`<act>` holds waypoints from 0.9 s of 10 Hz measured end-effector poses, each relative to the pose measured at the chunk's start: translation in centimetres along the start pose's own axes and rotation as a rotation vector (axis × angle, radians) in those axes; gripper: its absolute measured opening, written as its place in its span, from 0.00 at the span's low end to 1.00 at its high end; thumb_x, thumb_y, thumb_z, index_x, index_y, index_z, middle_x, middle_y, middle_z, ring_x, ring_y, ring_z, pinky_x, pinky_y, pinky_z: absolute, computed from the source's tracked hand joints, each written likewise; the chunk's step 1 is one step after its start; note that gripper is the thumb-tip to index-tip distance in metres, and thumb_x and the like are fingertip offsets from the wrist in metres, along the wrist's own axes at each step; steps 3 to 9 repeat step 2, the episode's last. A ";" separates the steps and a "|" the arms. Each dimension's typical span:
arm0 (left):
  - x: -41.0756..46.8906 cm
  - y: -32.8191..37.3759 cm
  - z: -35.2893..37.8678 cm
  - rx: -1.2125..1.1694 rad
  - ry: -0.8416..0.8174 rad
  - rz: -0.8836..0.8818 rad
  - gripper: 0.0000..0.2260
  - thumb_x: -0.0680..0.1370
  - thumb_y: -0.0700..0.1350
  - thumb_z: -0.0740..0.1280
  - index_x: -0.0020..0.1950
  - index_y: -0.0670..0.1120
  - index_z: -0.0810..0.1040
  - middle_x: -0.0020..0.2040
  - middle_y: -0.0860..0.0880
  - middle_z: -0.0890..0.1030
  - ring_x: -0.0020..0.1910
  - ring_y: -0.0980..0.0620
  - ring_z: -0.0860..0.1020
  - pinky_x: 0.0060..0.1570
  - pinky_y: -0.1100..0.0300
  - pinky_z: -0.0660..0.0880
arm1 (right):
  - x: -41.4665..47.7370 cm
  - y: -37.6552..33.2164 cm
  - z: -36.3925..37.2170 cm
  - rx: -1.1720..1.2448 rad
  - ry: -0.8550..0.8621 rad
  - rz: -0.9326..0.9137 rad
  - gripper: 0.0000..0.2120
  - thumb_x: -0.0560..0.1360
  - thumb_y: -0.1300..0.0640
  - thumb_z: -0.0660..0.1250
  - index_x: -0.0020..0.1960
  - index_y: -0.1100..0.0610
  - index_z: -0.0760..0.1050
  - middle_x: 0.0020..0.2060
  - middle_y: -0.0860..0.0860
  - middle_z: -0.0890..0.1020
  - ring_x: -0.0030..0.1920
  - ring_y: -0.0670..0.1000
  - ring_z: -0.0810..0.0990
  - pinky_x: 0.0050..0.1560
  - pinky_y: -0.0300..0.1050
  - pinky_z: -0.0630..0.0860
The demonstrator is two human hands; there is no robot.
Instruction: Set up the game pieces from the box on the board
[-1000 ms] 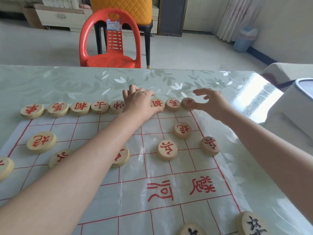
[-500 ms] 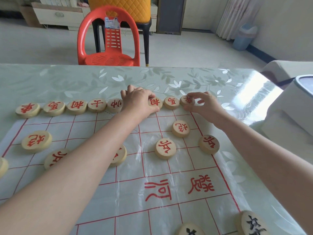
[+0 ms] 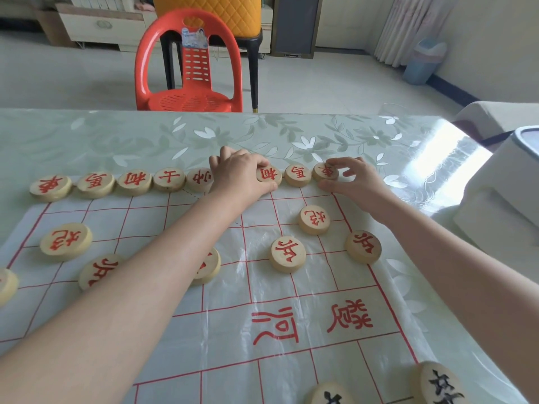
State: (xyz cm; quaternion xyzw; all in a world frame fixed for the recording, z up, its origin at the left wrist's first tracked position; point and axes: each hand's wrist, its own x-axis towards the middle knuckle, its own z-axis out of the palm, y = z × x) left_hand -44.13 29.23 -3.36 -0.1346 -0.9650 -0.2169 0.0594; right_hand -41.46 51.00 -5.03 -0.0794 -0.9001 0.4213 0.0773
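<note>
A: Moved since a second ago: the right hand (image 3: 355, 182), then spread in the air beside the far row, is now down at that row's right end. Its thumb and forefinger pinch the corner piece (image 3: 325, 172), which lies flat on the board (image 3: 221, 330).

B: And the left hand (image 3: 242, 176)?

A: Same spot as before, mid-row. Fingers curled, thumb and forefinger gripping the third piece from the right (image 3: 269, 176). Anything under the palm: cannot tell.

B: Rest of the far row?

A: One middle piece (image 3: 297, 174) between the two held ones. A group of five pieces (image 3: 134, 182) left of the left hand, side by side, red characters up.

B: Further in?

A: Second row: left piece (image 3: 65, 242), right piece (image 3: 314, 219). Third row: two pieces in full view (image 3: 287, 253), two pieces partly under the left forearm (image 3: 99, 271), one edge piece (image 3: 7, 284) cut by the left border.

B: Near side?

A: Two black-lettered pieces (image 3: 440, 383) at the bottom, both cropped.

B: Surroundings?

A: The board lies on a desk (image 3: 116, 141) with a leaf-patterned cover. A red chair (image 3: 189, 68) stands beyond the far side.
</note>
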 end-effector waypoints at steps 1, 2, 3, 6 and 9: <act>0.0 -0.1 0.2 0.010 -0.024 -0.002 0.25 0.70 0.59 0.69 0.65 0.54 0.72 0.64 0.50 0.74 0.65 0.46 0.63 0.56 0.54 0.59 | 0.1 0.3 0.0 0.026 -0.013 -0.002 0.28 0.68 0.52 0.74 0.66 0.50 0.71 0.56 0.47 0.73 0.60 0.51 0.70 0.54 0.40 0.65; -0.2 -0.3 -0.3 -0.011 0.017 0.010 0.26 0.70 0.59 0.69 0.67 0.54 0.70 0.65 0.49 0.73 0.65 0.46 0.62 0.57 0.54 0.59 | -0.1 0.0 -0.4 0.064 -0.028 0.013 0.29 0.67 0.51 0.74 0.66 0.50 0.71 0.59 0.49 0.74 0.59 0.50 0.71 0.53 0.41 0.66; -0.2 -0.3 -0.3 -0.011 0.017 0.010 0.26 0.70 0.59 0.69 0.67 0.54 0.70 0.65 0.49 0.73 0.65 0.46 0.62 0.57 0.54 0.59 | -0.1 0.0 -0.4 0.064 -0.028 0.013 0.29 0.67 0.51 0.74 0.66 0.50 0.71 0.59 0.49 0.74 0.59 0.50 0.71 0.53 0.41 0.66; -0.2 -0.3 -0.3 -0.011 0.017 0.010 0.26 0.70 0.59 0.69 0.67 0.54 0.70 0.65 0.49 0.73 0.65 0.46 0.62 0.57 0.54 0.59 | -0.1 0.0 -0.4 0.064 -0.028 0.013 0.29 0.67 0.51 0.74 0.66 0.50 0.71 0.59 0.49 0.74 0.59 0.50 0.71 0.53 0.41 0.66; -0.2 -0.3 -0.3 -0.011 0.017 0.010 0.26 0.70 0.59 0.69 0.67 0.54 0.70 0.65 0.49 0.73 0.65 0.46 0.62 0.57 0.54 0.59 | -0.1 0.0 -0.4 0.064 -0.028 0.013 0.29 0.67 0.51 0.74 0.66 0.50 0.71 0.59 0.49 0.74 0.59 0.50 0.71 0.53 0.41 0.66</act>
